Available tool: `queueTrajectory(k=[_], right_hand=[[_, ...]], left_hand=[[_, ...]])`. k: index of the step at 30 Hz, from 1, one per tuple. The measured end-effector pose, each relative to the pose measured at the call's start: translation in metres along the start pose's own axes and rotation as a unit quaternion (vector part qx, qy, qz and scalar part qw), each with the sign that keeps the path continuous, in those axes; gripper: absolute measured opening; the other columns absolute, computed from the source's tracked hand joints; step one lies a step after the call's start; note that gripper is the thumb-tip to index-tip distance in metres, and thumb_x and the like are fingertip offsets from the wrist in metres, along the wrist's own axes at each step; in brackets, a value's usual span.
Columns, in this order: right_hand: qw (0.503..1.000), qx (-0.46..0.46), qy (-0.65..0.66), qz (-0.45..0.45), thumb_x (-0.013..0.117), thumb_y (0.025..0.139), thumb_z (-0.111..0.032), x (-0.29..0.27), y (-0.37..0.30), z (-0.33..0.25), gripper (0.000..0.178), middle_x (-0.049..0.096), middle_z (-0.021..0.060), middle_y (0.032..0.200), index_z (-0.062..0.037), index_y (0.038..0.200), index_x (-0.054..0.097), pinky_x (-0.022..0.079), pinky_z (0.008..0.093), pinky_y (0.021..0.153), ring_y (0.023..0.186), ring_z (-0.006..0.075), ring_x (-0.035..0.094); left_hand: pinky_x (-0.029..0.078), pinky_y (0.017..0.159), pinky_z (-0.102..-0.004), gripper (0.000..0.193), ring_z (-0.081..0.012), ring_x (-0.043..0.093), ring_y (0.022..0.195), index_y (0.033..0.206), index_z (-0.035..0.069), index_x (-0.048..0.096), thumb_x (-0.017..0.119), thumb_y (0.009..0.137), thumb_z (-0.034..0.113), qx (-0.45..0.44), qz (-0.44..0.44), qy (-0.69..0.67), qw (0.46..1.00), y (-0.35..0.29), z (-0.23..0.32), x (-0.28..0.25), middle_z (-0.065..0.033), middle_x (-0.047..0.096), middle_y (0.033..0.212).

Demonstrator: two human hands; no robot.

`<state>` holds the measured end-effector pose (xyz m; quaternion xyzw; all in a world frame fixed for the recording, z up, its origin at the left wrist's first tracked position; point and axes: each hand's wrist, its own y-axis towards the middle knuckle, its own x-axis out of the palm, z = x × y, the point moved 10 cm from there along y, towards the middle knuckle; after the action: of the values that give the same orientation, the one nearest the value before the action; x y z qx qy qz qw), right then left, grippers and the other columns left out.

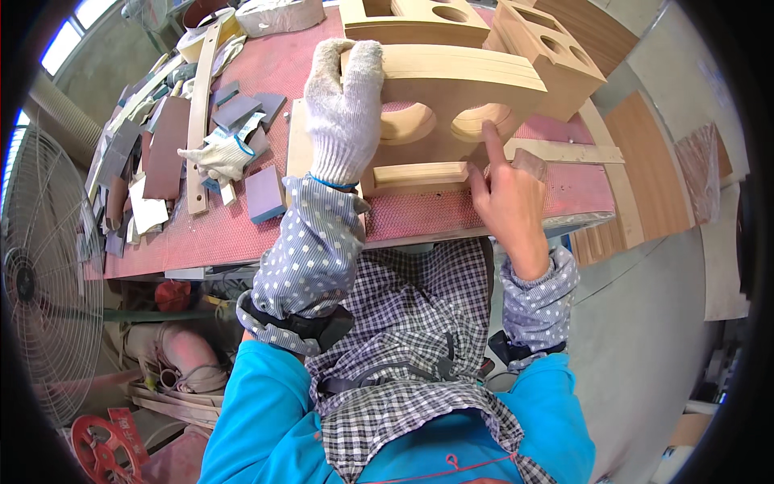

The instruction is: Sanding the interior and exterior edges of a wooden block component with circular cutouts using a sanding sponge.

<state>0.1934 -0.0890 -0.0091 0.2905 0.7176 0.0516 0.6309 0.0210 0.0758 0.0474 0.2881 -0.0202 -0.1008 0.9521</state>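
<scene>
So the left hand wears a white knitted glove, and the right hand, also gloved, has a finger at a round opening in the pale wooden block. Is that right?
Not quite: the head view shows the right hand bare. The left hand does wear a white knitted glove, and the right one has a finger at a round opening in the pale wooden block.

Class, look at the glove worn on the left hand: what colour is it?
White, with a blue trim at the wrist; the glove shows best in the head view.
</scene>
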Motion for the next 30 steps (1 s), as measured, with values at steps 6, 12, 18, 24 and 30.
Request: queueTrajectory(k=[6, 12, 18, 24, 30], right_hand=[[0.993, 0.007, 0.114, -0.042, 0.067, 0.092, -0.023, 0.021, 0.007, -0.034, 0.073, 0.065, 0.0178, 0.060, 0.0079, 0.151, 0.038, 0.051, 0.0441, 0.051, 0.053, 0.0305, 0.066], [0.743, 0.141, 0.644, -0.116, 0.069, 0.089, -0.014, 0.042, 0.007, -0.035, 0.080, 0.055, 0.0078, 0.058, 0.0114, 0.154, 0.030, 0.046, 0.0314, 0.052, 0.048, 0.0128, 0.050], [0.999, 0.002, -0.030, -0.039, 0.066, 0.087, -0.015, 0.008, 0.009, -0.009, 0.069, 0.067, 0.0189, 0.064, -0.0064, 0.153, 0.044, 0.052, 0.0468, 0.054, 0.056, 0.0338, 0.068], [0.998, 0.009, 0.068, -0.015, 0.067, 0.089, -0.021, 0.008, -0.015, -0.039, 0.064, 0.069, 0.0175, 0.067, 0.0005, 0.147, 0.048, 0.053, 0.0468, 0.052, 0.057, 0.0336, 0.069], [0.984, -0.087, 0.145, 0.055, 0.069, 0.087, -0.017, -0.012, -0.019, -0.103, 0.068, 0.066, 0.0136, 0.063, 0.0007, 0.149, 0.046, 0.052, 0.0447, 0.052, 0.055, 0.0310, 0.068]], left_hand=[[0.051, 0.071, -0.0289, 0.036, -0.0117, 0.061, 0.077, 0.107, 0.001, 0.061, 0.059, 0.100, 0.036, -0.007, 0.008, -0.037, 0.999, 0.000, -0.005, 0.003, -0.0050, 0.064, 0.082], [0.051, 0.074, -0.0296, 0.036, -0.0125, 0.062, 0.080, 0.109, 0.002, 0.062, 0.058, 0.101, 0.037, -0.005, 0.003, -0.017, 1.000, 0.001, -0.004, 0.001, -0.0060, 0.066, 0.086], [0.051, 0.077, -0.0305, 0.037, -0.0133, 0.062, 0.081, 0.111, 0.002, 0.061, 0.057, 0.101, 0.038, 0.012, 0.002, 0.011, 1.000, 0.003, -0.001, -0.002, -0.0066, 0.067, 0.087], [0.051, 0.076, -0.0305, 0.038, -0.0129, 0.061, 0.080, 0.112, 0.002, 0.060, 0.058, 0.101, 0.038, -0.044, -0.026, -0.037, 0.998, 0.002, -0.008, 0.003, -0.0066, 0.066, 0.087], [0.053, 0.076, -0.0314, 0.036, -0.0144, 0.063, 0.078, 0.112, 0.004, 0.060, 0.057, 0.102, 0.038, -0.007, -0.061, 0.026, 0.998, 0.008, -0.007, 0.003, -0.0073, 0.067, 0.088]])
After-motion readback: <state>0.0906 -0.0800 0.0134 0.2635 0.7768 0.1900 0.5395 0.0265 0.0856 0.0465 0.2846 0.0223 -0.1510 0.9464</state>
